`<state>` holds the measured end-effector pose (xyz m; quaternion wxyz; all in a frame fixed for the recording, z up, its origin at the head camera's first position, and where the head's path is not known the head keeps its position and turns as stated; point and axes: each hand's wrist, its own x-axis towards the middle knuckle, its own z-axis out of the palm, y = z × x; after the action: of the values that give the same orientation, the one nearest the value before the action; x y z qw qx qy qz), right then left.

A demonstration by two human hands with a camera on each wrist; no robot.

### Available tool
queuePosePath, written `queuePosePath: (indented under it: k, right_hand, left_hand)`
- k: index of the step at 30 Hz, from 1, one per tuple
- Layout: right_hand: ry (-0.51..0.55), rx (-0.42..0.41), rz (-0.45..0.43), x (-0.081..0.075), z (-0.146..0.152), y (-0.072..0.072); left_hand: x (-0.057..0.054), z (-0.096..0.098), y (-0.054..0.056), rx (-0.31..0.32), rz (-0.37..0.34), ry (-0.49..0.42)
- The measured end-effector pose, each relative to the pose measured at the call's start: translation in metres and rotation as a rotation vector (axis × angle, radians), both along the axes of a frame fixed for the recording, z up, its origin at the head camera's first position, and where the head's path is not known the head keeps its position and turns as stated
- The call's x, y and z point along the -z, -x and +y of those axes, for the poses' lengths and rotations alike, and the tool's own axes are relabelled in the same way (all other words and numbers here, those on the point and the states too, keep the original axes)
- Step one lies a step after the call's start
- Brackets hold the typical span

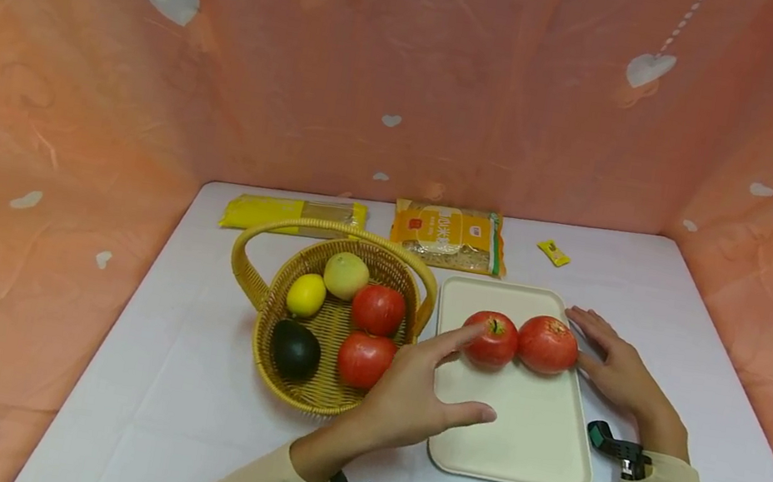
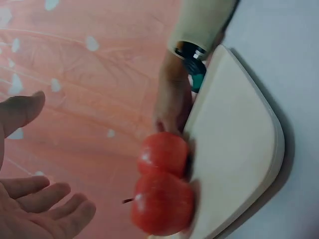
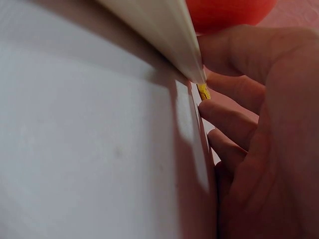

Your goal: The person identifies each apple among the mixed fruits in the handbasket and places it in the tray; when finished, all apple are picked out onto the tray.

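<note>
Two red apples (image 1: 490, 340) lie side by side, touching, on the cream rectangular tray (image 1: 508, 429). The left hand (image 1: 411, 392) hovers between the basket and the tray, thumb and fingers spread wide around an empty gap. Its fingertips overlap the nearer apple in the head view, while the left wrist view shows that apple (image 2: 162, 204) apart from the fingers (image 2: 47, 196). Beside the tray's right edge is the right hand (image 1: 625, 384), fingers loosely extended. In the right wrist view its fingertips (image 3: 212, 107) lie right at the tray's rim (image 3: 192, 55).
A wicker basket (image 1: 258, 364) left of the tray holds a lemon (image 1: 306, 295), a pale round fruit (image 1: 346, 276), a dark avocado (image 1: 295, 350) and two red fruits (image 1: 378, 310). Behind are a yellow noodle packet (image 1: 269, 213), an orange grain bag (image 1: 448, 238) and a small yellow sachet (image 1: 553, 253).
</note>
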<state>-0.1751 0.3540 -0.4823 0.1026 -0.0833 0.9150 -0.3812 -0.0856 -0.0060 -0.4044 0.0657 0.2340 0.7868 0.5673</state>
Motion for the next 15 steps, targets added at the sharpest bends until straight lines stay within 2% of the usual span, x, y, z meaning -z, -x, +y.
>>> queuePosePath:
  k: [3, 6, 11, 15]
  right_hand:
    - [0.005, 0.004, -0.004, 0.001, 0.001, 0.000]
    - [0.005, 0.009, -0.005, 0.001, 0.001, 0.000]
    - [0.012, 0.007, 0.005, 0.002, 0.001, 0.000]
    - [0.016, -0.001, 0.017, 0.002, 0.001, 0.000]
  left_hand:
    - [-0.008, -0.016, -0.006, 0.043, -0.067, -0.122]
    - [-0.014, -0.034, -0.009, 0.061, -0.100, -0.190]
    - [-0.017, -0.069, -0.008, 0.048, -0.127, -0.192]
    - [-0.015, -0.096, -0.006, 0.006, -0.164, -0.153]
